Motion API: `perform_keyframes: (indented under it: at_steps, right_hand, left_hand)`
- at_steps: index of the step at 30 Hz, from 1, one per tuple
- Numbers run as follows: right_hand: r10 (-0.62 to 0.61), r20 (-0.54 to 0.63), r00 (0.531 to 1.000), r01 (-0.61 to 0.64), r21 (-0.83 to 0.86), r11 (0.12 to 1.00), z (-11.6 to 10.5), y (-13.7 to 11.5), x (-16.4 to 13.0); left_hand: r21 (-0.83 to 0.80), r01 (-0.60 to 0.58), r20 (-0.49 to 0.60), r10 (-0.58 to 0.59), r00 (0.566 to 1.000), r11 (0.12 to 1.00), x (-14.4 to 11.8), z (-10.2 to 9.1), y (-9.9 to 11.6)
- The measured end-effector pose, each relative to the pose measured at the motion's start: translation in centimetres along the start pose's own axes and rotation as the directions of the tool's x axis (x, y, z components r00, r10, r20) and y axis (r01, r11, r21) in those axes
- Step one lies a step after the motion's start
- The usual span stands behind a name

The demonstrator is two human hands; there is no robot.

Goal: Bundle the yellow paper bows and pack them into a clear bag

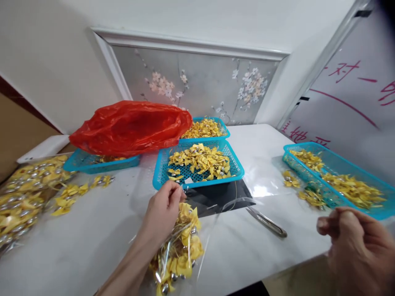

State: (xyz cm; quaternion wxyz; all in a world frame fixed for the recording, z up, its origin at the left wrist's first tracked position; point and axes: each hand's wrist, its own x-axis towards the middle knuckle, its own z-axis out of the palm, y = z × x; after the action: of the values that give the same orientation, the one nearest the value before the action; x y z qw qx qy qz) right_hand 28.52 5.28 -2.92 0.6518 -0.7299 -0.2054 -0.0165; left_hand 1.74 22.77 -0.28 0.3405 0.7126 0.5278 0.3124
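Observation:
My left hand is closed in front of the middle blue basket, its fingertips curled out of sight. Right beside and below it lies a clear plastic bag of yellow ribbon-like flowers with silver beads; whether the fingers grip this bag or its strands is hidden. At the far right my right hand is raised with thumb and fingers pinched together; anything between them is too small to make out. Between the hands, scissors or a similar slim metal cutter rests on the table, near thin clear strands.
Yellow flowers fill the middle basket, a back basket and a right basket. A red plastic bag covers the left basket. More beaded flowers pile at the left. A black sheet lies on the white table.

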Motion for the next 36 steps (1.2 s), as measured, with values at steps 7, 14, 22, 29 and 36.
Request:
perform_keyframes:
  at_steps: [7,14,22,29,36]
  right_hand:
    - [-0.383,0.51,0.77,0.49,-0.088,0.867,1.7,0.0,1.2]
    - [-0.613,0.776,0.149,0.929,0.102,0.355,9.3,-1.3,-1.5]
    - [-0.712,0.655,0.253,0.95,-0.029,0.311,6.6,-0.7,-0.5]
    - [-0.734,0.591,0.335,0.937,-0.123,0.328,5.1,-0.6,-0.9]
    - [-0.524,0.705,0.478,0.82,-0.144,0.554,-0.9,0.7,1.6]
  left_hand:
    - [0.023,0.004,0.002,-0.004,1.0,1.0,0.1,0.0,0.3]
    - [0.042,-0.007,-0.016,0.008,1.0,0.999,0.1,0.1,0.3]
    - [0.072,-0.003,-0.037,0.006,0.999,0.997,-0.1,0.0,-0.2]
    - [0.078,-0.013,-0.011,0.014,1.0,0.997,-0.5,0.7,0.2]
    - [0.065,-0.022,-0.031,0.024,0.999,0.998,-0.8,0.9,0.2]
